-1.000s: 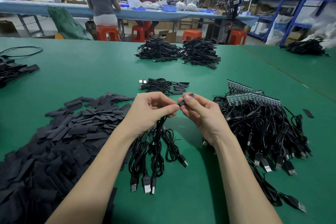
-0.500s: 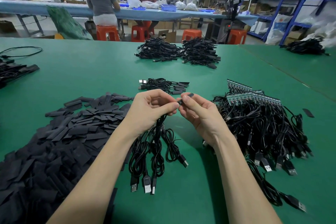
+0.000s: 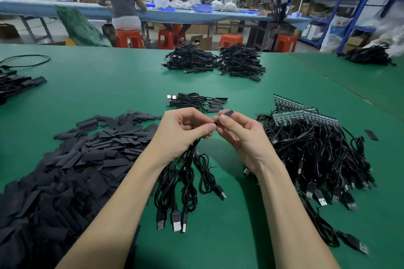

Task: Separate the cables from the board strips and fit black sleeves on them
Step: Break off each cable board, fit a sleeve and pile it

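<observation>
My left hand gripped a floppy bunch of USB cables near their top ends over the green table, while my right hand pinched one tiny black sleeve, which looked light, soft and easy to squash, by its end.

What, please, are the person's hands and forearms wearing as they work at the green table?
Nothing that shows: the left hand and the right hand are bare, without gloves, rings, watch or wristband. Both forearms are uncovered up to the picture's lower edge, so no sleeve is visible.
</observation>
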Available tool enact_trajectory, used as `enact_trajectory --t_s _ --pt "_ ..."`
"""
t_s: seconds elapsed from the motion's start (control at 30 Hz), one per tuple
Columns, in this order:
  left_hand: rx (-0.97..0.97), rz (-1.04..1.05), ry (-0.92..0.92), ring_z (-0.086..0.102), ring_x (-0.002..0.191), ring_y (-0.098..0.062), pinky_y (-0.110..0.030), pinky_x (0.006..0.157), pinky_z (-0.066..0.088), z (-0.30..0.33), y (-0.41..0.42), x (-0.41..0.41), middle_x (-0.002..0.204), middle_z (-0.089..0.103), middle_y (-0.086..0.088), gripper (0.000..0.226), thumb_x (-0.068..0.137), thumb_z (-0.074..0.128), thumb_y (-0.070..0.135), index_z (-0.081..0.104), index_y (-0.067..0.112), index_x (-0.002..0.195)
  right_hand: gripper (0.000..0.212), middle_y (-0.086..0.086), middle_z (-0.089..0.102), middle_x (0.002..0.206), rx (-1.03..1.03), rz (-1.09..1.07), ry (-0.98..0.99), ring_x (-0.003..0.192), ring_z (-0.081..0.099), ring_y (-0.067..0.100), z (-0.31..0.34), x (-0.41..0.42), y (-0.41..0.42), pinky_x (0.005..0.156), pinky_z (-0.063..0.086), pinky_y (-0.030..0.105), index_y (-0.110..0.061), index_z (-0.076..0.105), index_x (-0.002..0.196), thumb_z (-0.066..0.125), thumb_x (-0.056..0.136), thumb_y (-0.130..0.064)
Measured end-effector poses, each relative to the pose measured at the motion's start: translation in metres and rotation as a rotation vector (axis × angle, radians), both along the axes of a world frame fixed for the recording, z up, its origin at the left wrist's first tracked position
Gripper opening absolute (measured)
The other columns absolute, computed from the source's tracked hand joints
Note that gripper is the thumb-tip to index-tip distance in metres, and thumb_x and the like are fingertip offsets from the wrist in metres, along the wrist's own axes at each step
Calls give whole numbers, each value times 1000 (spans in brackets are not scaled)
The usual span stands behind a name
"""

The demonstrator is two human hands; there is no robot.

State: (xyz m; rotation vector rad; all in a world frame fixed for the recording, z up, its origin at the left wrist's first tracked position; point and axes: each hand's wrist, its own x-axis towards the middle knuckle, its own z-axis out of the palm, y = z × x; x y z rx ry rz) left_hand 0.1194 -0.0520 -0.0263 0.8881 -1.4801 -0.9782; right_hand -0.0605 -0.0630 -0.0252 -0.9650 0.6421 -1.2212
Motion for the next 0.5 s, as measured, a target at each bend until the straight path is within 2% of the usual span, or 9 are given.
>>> enact_trajectory --t_s 0.1,0.3,0.5 --pt "9 5 8 73 71 -18 -23 71 57 -1 0 0 80 77 -9 15 80 82 4 78 18 81 25 15 77 97 -10 51 18 89 74 19 1 -5 0 80 57 20 -7 71 98 76 73 -6" --pt "14 12 -7 73 71 -17 -22 70 57 -1 1 -1 80 77 -9 12 81 80 2 77 12 84 24 16 77 92 -32 12 36 84 75 18 1 -3 2 77 57 19 -5 68 95 74 73 -1" --pt "-5 21 -1 73 70 -16 -21 69 56 -1 1 -2 77 76 -10 15 82 81 3 78 18 81 22 16 77 94 -35 6 1 86 75 18 1 -2 1 78 57 20 -8 69 93 76 73 -3"
